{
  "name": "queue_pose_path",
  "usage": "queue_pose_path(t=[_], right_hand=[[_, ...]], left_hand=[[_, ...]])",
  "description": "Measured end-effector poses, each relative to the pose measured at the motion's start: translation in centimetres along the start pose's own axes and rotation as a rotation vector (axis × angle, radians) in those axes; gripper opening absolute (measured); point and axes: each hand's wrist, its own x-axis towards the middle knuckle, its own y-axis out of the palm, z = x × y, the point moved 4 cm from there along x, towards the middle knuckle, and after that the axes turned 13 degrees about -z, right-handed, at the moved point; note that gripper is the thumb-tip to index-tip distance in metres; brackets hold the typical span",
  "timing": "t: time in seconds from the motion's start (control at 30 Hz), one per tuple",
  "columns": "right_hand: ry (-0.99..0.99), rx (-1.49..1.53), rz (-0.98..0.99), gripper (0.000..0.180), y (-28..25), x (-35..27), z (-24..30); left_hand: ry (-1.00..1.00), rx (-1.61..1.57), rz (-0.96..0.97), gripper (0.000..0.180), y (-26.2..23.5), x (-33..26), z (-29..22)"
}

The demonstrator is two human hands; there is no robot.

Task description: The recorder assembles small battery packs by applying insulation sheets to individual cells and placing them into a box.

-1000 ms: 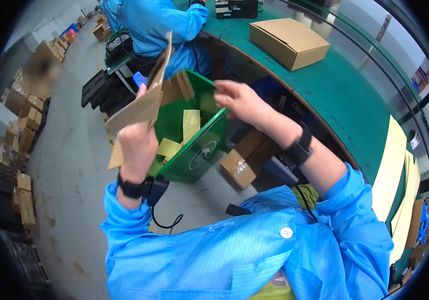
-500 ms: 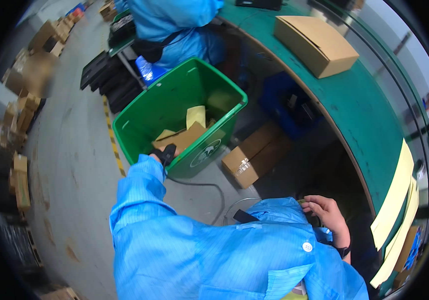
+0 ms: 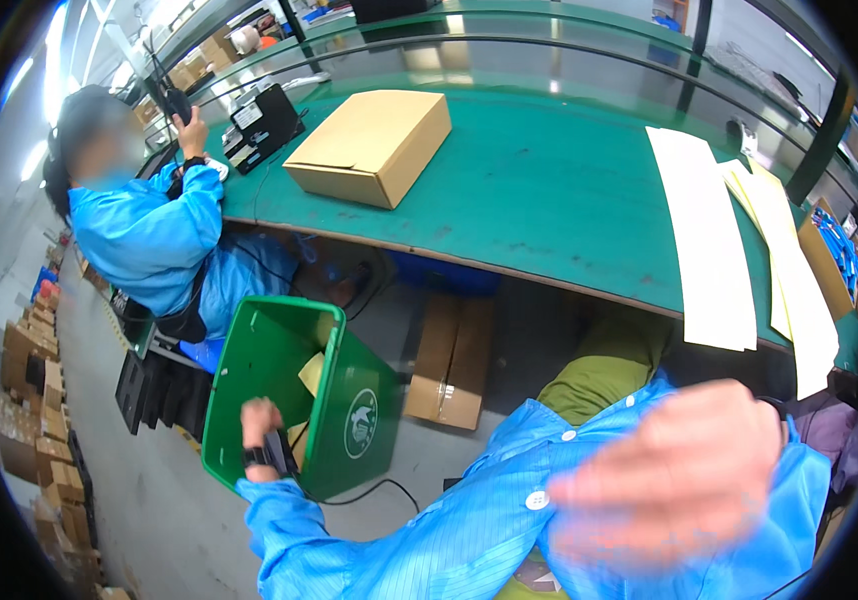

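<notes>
Over the mouth of the green bin (image 3: 381, 375), my left hand (image 3: 261, 418) is raised with its fingers curled in, and nothing shows in them. A black band with a cable is on that wrist. Inside the bin, pieces of yellowish card (image 3: 312, 374) are partly visible behind the bin wall and my arm. My right hand (image 3: 669, 480) is held up in front of my blue coat, close to the camera. Motion smears its fingers, so I cannot make out whether it holds anything.
A closed cardboard box (image 3: 369, 145) and long pale sheets (image 3: 707, 240) lie on the green bench (image 3: 549, 190). Another carton (image 3: 451, 365) sits under it. At the left, a co-worker (image 3: 149, 235) sits beside the bench. An open box of blue items (image 3: 839, 250) stands far right.
The view has swung right and up, showing more of the bench. My left hand has come up out of the bin. My right hand has risen from beside my lap toward the camera.
</notes>
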Motion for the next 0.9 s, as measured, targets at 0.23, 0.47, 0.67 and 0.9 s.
queue_pose_path(t=[0.23, 0.47, 0.67, 0.9], right_hand=[[-0.076, -0.174, -0.294, 0.022, 0.7, 4.9, 3.4], [0.189, -0.333, 0.396, 0.030, -0.6, 6.1, -6.7], [0.595, -0.352, 0.236, 0.030, -3.9, 8.4, -18.2], [0.763, -0.326, 0.216, 0.041, -3.1, 4.6, -31.6]], left_hand=[[-0.150, -1.156, -0.200, 0.021, -14.7, 15.8, -24.4], [-0.266, -0.508, -0.375, 0.030, -13.0, 27.7, -27.8], [-0.216, -1.026, -0.371, 0.044, -8.5, 34.9, -22.6], [-0.171, -1.156, -0.463, 0.032, -7.5, 32.4, -24.4]])
